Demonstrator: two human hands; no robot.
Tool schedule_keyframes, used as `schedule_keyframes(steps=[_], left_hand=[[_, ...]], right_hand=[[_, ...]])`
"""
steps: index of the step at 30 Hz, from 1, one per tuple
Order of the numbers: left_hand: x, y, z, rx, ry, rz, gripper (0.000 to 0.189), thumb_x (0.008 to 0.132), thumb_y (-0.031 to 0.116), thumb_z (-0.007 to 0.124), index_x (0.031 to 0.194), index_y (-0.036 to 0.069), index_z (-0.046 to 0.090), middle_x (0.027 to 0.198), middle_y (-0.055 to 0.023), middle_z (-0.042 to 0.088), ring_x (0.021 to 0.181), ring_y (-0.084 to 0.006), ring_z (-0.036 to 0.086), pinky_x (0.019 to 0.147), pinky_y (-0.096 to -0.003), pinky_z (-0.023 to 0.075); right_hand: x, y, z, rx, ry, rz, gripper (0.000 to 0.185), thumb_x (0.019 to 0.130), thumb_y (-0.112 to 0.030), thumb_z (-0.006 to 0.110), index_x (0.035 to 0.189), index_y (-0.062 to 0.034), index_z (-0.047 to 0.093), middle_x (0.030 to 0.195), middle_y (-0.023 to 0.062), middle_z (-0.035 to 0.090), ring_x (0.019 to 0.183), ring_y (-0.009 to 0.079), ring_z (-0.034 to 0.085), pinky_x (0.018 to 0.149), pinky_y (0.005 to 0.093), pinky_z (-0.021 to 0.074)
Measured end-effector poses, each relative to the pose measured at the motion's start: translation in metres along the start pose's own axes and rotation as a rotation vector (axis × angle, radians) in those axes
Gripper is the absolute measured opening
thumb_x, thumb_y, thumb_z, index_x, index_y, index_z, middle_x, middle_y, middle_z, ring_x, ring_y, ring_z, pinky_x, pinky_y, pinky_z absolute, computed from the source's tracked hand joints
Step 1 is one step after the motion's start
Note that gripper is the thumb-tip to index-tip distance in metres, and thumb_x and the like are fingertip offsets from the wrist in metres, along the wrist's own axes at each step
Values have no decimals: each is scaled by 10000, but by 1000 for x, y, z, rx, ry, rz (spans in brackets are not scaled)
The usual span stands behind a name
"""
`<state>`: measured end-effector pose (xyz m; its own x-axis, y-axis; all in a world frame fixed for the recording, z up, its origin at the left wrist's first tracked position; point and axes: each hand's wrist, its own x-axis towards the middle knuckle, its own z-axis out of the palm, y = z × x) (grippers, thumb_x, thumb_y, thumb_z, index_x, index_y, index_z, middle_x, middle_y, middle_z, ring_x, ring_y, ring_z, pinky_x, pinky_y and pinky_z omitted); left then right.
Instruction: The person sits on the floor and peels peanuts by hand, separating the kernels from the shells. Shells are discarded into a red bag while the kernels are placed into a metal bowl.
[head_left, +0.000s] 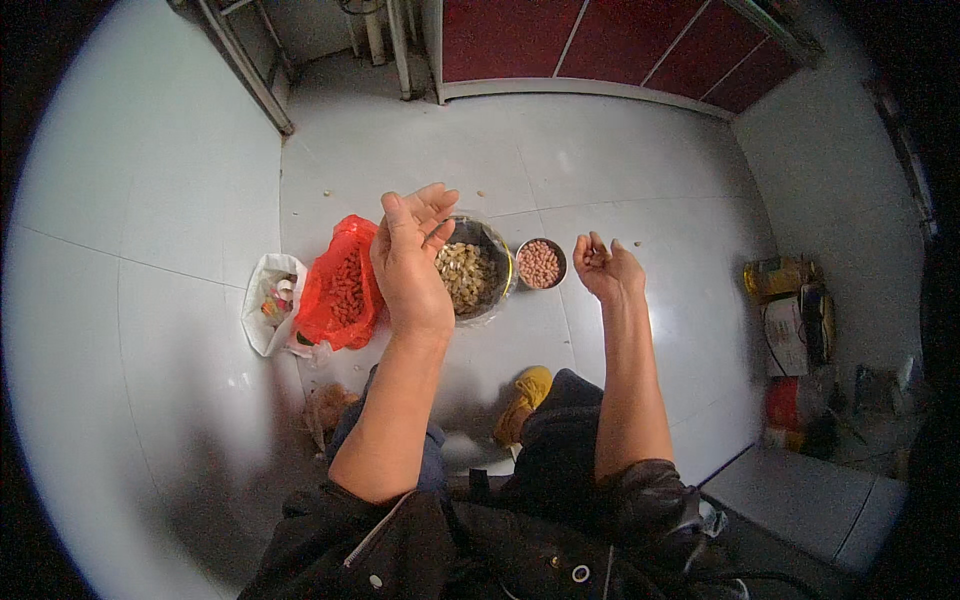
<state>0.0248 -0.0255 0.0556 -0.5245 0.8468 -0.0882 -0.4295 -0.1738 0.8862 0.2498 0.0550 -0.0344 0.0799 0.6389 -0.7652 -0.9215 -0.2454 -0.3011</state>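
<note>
My left hand (416, 262) is raised palm up, fingers apart and slightly curled, with nothing visible in it. It partly covers a lined bin (503, 300) that holds peanut shells (469, 277). Just left of it lies a red plastic bag (309, 319) with unshelled peanuts (346, 289) inside. Right of the bin, a round metal bowl (564, 264) is filled with shelled pink peanuts (538, 262). My right hand (609, 266) hangs to the right of this bowl, fingers curled; whether something small is between them cannot be told.
A white bag (259, 341) with wrappers stands against the left wall. Loose bits lie on the tiled floor (600, 172). Red cabinet doors (502, 37) and a metal frame (251, 67) are at the far side. An oil bottle (772, 276) and boxes stand at right; a yellow shoe (532, 386) is near.
</note>
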Motion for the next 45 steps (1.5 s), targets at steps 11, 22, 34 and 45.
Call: schedule_keyframes(steps=[11,22,34,45], left_hand=[[4,-2,1,-11,-39,-96,537,978,467,336,1094,-7,562,1079,-135,605,1033,-198,543,896,-323,404],[3,-4,-1,-54,-54,-134,524,978,455,350,1096,-12,557,1066,-133,595,1040,-198,531,894,-326,404],[0,-4,2,105,-217,-262,321,954,308,481,1014,22,615,965,-86,647,915,-153,588,787,-276,456],[51,26,-132,588,-140,-225,377,940,317,504,1116,-7,583,1019,-100,648,942,-174,614,864,-309,486]], right_hand=[[72,-19,-41,-171,191,-46,822,909,-631,326,1187,141,283,932,184,513,747,287,481,829,468,432],[-10,1,20,-304,-220,-304,642,979,-472,301,1266,100,346,1241,229,432,1047,292,504,976,388,393],[-92,58,47,-487,-404,-156,330,972,-321,455,722,-107,482,549,-12,429,496,127,368,578,303,396],[-87,75,47,-622,-475,-54,251,952,-290,494,794,-98,530,623,-12,478,554,109,430,607,286,420]])
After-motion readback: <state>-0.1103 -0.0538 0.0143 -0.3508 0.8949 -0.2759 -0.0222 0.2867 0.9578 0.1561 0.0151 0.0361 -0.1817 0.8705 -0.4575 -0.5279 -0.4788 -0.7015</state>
